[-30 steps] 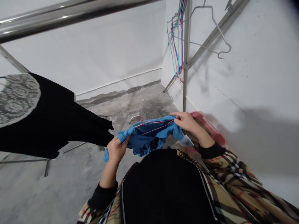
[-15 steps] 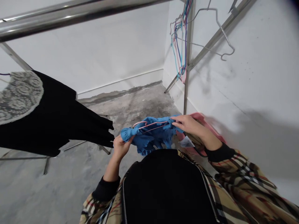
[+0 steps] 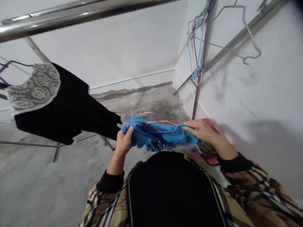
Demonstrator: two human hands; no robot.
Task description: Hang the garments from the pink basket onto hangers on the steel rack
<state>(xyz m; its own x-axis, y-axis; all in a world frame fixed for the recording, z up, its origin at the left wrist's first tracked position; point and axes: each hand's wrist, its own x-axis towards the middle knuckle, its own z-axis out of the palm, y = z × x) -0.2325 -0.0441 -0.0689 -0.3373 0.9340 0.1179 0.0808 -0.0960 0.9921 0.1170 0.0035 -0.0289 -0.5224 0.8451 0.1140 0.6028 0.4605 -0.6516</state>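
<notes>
A crumpled blue garment (image 3: pixel 158 136) is stretched between both hands just in front of my chest. A thin pink wire hanger (image 3: pixel 155 119) sits inside it, its hook poking out at the top. My left hand (image 3: pixel 123 142) is closed on the garment's left end. My right hand (image 3: pixel 200 130) pinches the right end together with the hanger's arm. Both sleeves are plaid with black cuffs.
A black dress with a lace collar (image 3: pixel 59 107) hangs at the left from a steel rail (image 3: pixel 78 14). Several coloured hangers (image 3: pixel 197 47) dangle from the rack's post (image 3: pixel 201 75) at the right. A pink basin (image 3: pixel 213 126) lies behind my right hand. The floor is bare concrete (image 3: pixel 146 101).
The view has swung a little rightward. Both hands pulled the blue garment wider and flatter over the pink hanger; the hanger's hook now stands up above the cloth.
</notes>
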